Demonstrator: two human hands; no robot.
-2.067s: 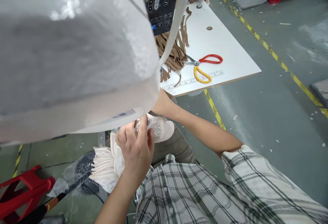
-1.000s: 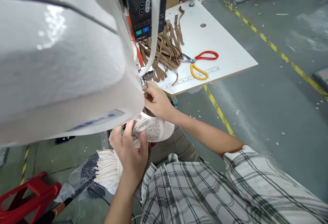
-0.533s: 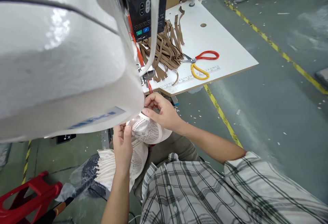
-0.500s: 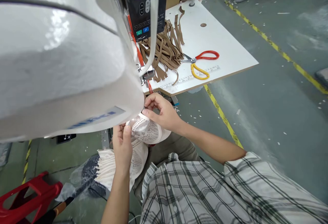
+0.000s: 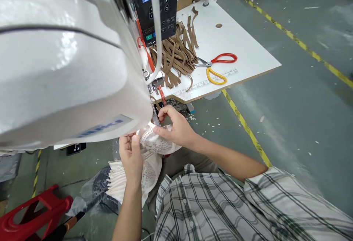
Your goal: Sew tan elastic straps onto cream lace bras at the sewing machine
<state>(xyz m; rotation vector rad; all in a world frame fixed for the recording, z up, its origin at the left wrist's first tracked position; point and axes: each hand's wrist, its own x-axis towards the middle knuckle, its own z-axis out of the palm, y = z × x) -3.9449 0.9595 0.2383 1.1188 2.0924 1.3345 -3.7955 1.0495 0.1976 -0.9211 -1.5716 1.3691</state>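
White table holds scissors, brown strips; machine head overhangs lace piece.

Glossy white painted sewing machine head. Just below it, a soft, matt white lace cloth piece with openwork holes. Right of the machine: matt tan fabric strips, scissors with shiny plastic handles, and a smooth white table with a bare wood edge.

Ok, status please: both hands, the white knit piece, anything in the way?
Left hand pinching white knit piece. Right hand gripping its upper edge. Sewing machine head hides the piece's front end from view.
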